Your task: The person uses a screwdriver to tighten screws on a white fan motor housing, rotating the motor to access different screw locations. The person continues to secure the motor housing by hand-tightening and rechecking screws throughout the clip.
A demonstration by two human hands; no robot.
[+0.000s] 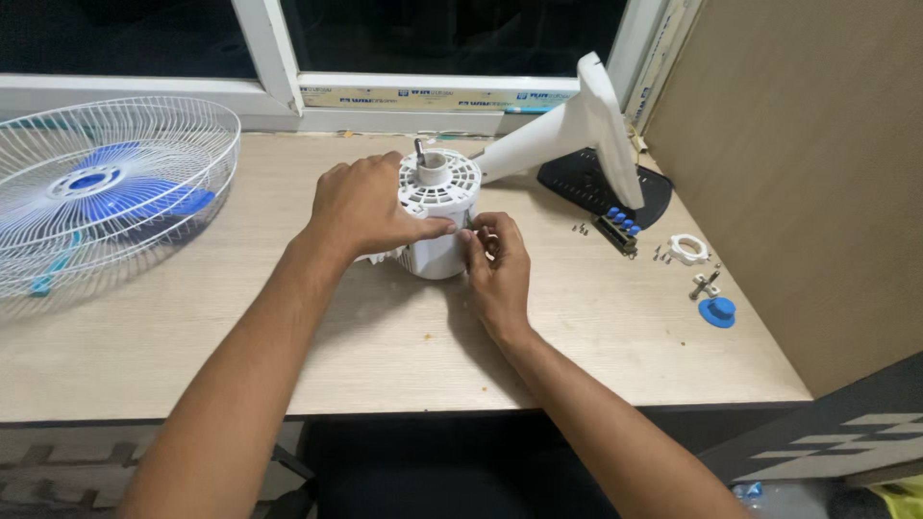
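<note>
**Both hands on the upright fan motor housing, shaft pointing up**

Your right hand (496,258) is pinched narrow: thumb and forefinger close together against the lower right side of the white fan motor housing (437,213), at about its mid-height. Whether a screw or other small part sits between those fingertips is too small to tell. Your left hand (370,207) is clamped over the housing's left side and upper edge, fingers wrapped across the front just under the slotted top face, steadying it.

The housing stands near the middle of the wooden desk (385,336), its long axis vertical, with the metal shaft (420,148) sticking up from the centre of the vented top. So the part you work on lies just left of your right fingertips and directly under your left palm; both hands touch it, the left with the fuller hold.

Your forearms come in from the bottom edge and converge on the housing, left wrist higher and bent over the top, right wrist low on the desk surface, hand turned inward.

Behind the housing, to the right, the white fan stand neck (577,120) slopes away to its switch block with blue buttons (620,223), lying over a black base plate (601,183). Further right lie loose screws (580,229), a white plastic ring nut (688,248) and a blue blade cap (717,311). Well apart on the left rests the white wire guard (144,135) with the blue fan blade (106,187) inside it.
</note>
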